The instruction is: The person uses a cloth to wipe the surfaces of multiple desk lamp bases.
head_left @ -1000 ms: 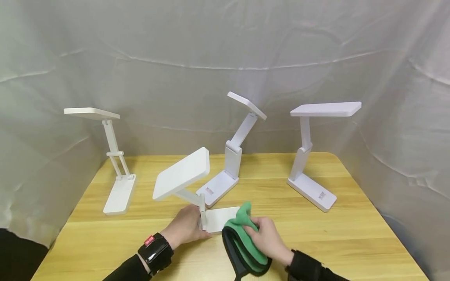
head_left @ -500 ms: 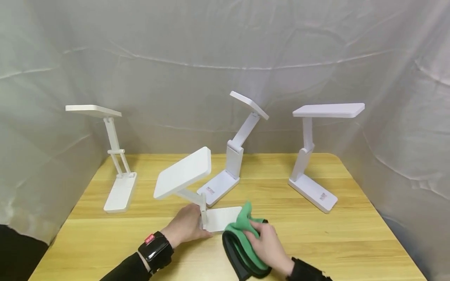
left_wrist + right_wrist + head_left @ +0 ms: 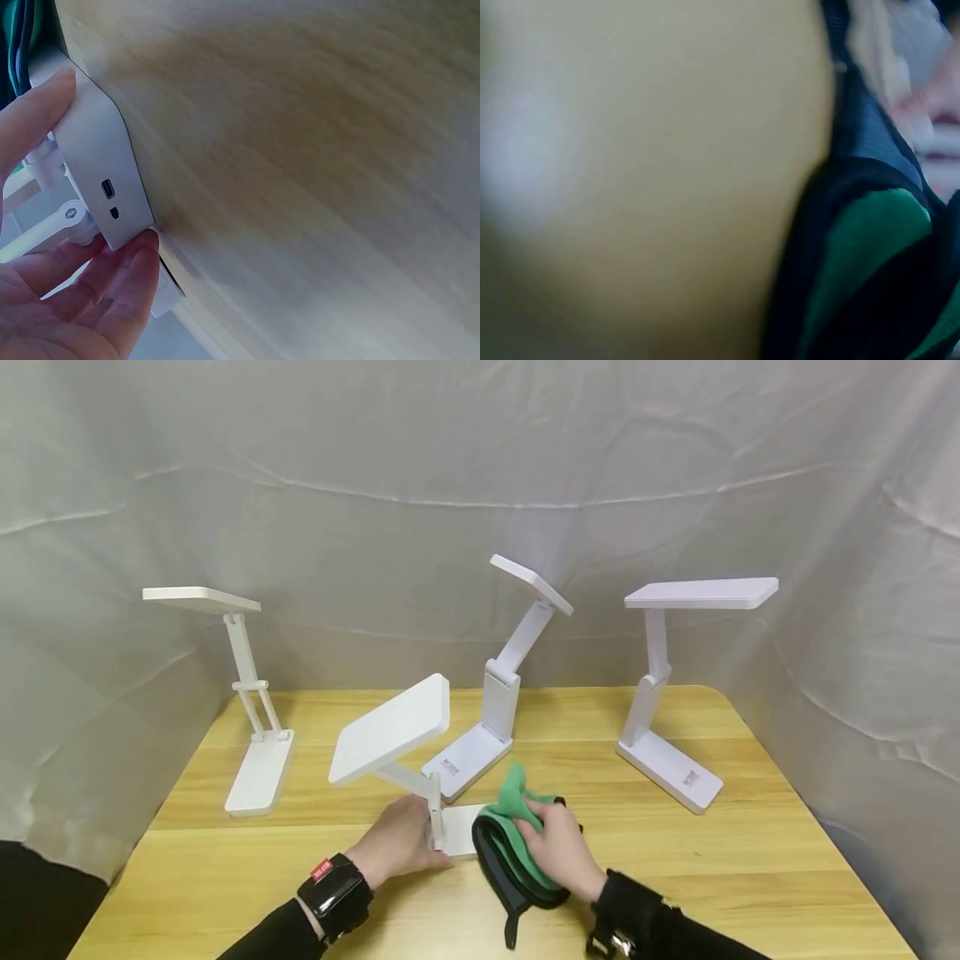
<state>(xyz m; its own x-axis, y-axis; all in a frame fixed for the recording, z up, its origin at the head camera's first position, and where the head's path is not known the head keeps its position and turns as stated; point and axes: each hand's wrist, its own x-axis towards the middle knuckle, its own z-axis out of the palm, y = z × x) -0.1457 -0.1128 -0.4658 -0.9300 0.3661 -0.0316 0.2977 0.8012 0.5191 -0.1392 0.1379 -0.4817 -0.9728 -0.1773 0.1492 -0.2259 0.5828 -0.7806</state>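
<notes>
A white folding desk lamp [image 3: 390,731] stands at the near middle of the table, its flat head tilted over to the left. My left hand [image 3: 401,841] grips the hinge end of its base; in the left wrist view the thumb and fingers [image 3: 124,300] hold the two sides of the base [image 3: 101,150], around an end with two small ports. My right hand [image 3: 561,850] pinches a folded green cloth [image 3: 517,835] with black edging and a hanging loop. The cloth overlaps the right part of the base and hides it. In the right wrist view the cloth [image 3: 870,240] is blurred.
Three more white desk lamps stand unfolded behind: one at the left [image 3: 258,772], one in the middle [image 3: 498,702] close behind the held lamp, and one at the right [image 3: 667,768]. A grey curtain [image 3: 375,543] encloses the wooden table [image 3: 720,877] at the back and sides.
My right hand has moved slightly up and left with the cloth, which covers more of the base's right end. The left hand and the lamp have stayed in place.
</notes>
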